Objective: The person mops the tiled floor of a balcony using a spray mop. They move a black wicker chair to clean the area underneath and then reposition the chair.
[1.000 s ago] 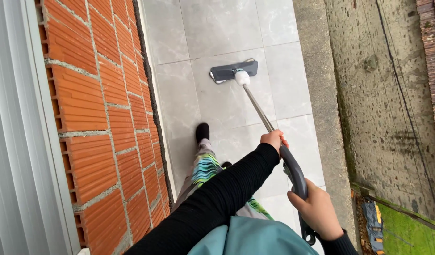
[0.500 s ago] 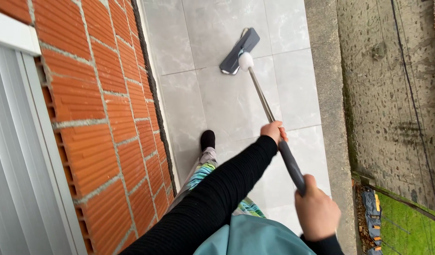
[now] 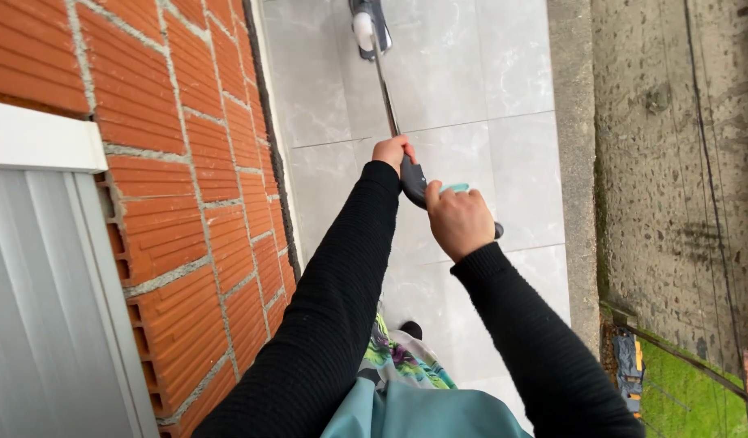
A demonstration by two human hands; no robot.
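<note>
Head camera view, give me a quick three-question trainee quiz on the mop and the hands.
1. True or false: both hands grip the mop handle.
2. Which hand is farther down the pole, toward the mop head? A) left hand B) right hand
3. Fill in: the mop head rests on grey ____ floor, beside an orange brick wall.

Key: 1 true; 2 A; 3 tiled.
</note>
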